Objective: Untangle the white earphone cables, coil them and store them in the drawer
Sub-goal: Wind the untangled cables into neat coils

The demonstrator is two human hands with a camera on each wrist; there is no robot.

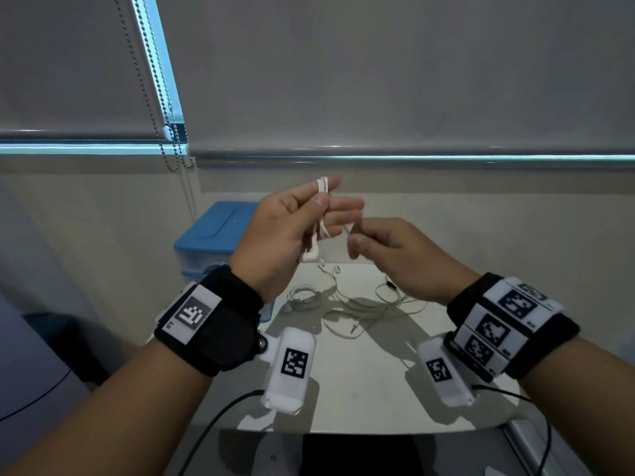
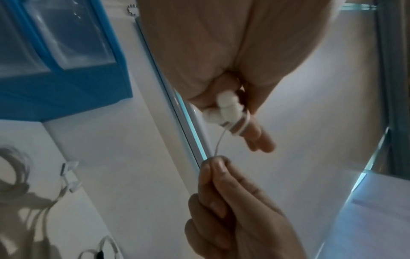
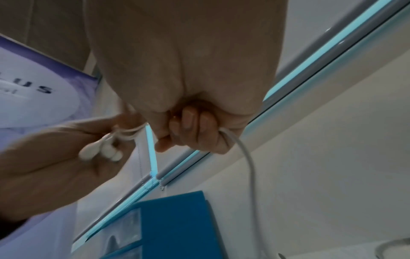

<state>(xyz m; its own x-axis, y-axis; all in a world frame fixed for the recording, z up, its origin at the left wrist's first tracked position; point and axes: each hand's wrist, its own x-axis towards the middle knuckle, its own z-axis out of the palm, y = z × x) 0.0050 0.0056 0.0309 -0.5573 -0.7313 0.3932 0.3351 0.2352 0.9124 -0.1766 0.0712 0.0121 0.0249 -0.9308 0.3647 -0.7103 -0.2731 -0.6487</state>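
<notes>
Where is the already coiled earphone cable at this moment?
In the head view, the coiled earphone cable lies on the white table, left of the loose cables, near the blue drawer unit.

Head view looks down over both hands (image 1: 326, 235); wrist views look up close beneath, seemingly sharing them.

left hand (image 1: 281, 231): raised above the table (image 1: 360, 383), just left of the right hand (image 1: 395, 252)
wound cable (image 1: 323, 187): on the left hand's fingers, earbuds (image 1: 309, 255) hanging below its palm
loose strand (image 2: 219, 143): runs from the left hand across to the right hand's fingertips
drawer unit (image 1: 209, 235): behind and left of the left hand
coiled earphones (image 1: 304, 297): on the table beneath the left hand
tangled earphones (image 1: 371, 307): on the table below both hands
</notes>
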